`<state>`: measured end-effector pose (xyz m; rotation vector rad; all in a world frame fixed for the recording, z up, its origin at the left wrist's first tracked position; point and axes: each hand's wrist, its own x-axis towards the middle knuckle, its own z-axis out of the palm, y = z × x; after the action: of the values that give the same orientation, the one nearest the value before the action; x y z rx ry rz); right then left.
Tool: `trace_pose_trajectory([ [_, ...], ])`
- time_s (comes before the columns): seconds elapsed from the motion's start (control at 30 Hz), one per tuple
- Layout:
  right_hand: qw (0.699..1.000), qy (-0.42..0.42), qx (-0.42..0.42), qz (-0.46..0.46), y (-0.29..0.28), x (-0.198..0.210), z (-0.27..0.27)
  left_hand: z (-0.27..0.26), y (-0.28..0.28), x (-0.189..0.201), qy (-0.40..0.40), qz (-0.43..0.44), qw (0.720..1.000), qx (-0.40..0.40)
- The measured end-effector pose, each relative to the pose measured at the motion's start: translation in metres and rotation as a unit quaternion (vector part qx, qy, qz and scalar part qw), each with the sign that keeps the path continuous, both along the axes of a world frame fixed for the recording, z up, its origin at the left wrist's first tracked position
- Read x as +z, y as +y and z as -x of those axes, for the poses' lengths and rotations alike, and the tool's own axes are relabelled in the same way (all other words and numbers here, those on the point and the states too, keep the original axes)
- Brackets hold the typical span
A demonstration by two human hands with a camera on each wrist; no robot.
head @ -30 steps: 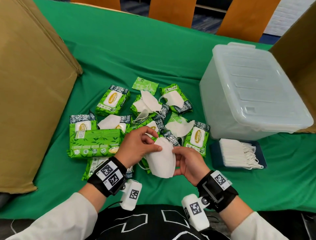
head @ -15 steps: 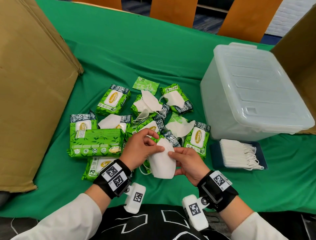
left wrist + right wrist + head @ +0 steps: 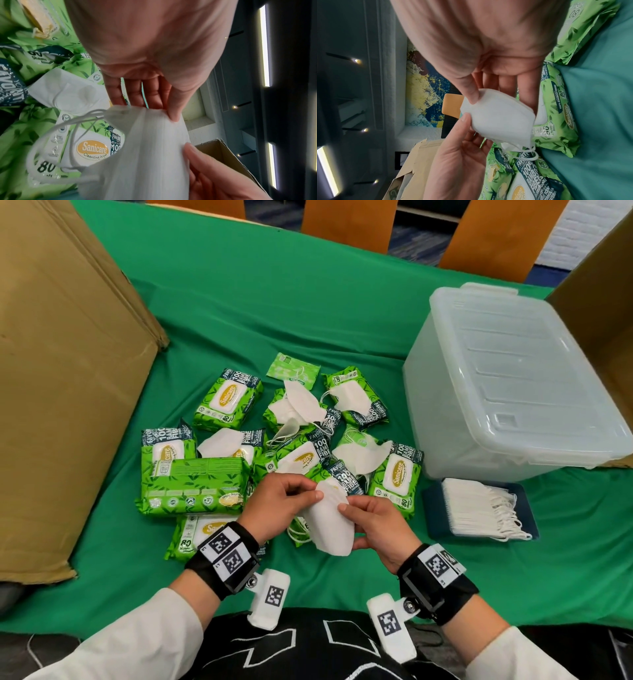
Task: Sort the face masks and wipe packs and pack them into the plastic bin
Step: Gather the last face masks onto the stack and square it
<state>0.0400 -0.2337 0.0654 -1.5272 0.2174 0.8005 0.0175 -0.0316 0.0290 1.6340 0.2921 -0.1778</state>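
Observation:
Both hands hold one folded white face mask (image 3: 330,520) just above the pile. My left hand (image 3: 286,503) pinches its upper left edge between thumb and fingers (image 3: 173,112). My right hand (image 3: 371,520) pinches its right edge, thumb (image 3: 471,93) on top. The mask's ear loops (image 3: 56,136) hang loose below. Several green wipe packs (image 3: 191,487) lie scattered on the green cloth, with loose white masks (image 3: 299,405) on and between them. The clear plastic bin (image 3: 513,385) stands at the right with its lid on.
A dark blue tray (image 3: 529,518) with a stack of white masks (image 3: 476,506) sits in front of the bin. A large cardboard flap (image 3: 58,371) rises on the left, another box (image 3: 603,289) behind the bin. Wooden chair backs (image 3: 346,220) line the far edge.
The two hands have drawn closer on the mask and shifted slightly up and right; the mask now looks folded narrower than a second ago.

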Motion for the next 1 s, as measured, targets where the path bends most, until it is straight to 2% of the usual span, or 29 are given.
trace_pose_trajectory([
  [0.17,0.997,-0.03,-0.064,0.015,-0.003,-0.004,-0.005,-0.001,-0.001,-0.002,0.0,-0.012,1.0,0.016],
  [0.77,0.997,0.002,-0.067,0.025,-0.002,-0.016,-0.011,-0.005,0.001,-0.009,0.025,-0.013,0.999,0.027],
  [0.87,0.996,-0.002,-0.08,0.028,-0.002,-0.02,-0.013,-0.003,0.006,-0.014,0.052,-0.008,0.998,-0.027],
  [1.0,0.993,0.01,-0.114,0.04,-0.005,-0.034,-0.023,0.002,0.019,-0.029,0.075,-0.182,0.969,-0.152],
])
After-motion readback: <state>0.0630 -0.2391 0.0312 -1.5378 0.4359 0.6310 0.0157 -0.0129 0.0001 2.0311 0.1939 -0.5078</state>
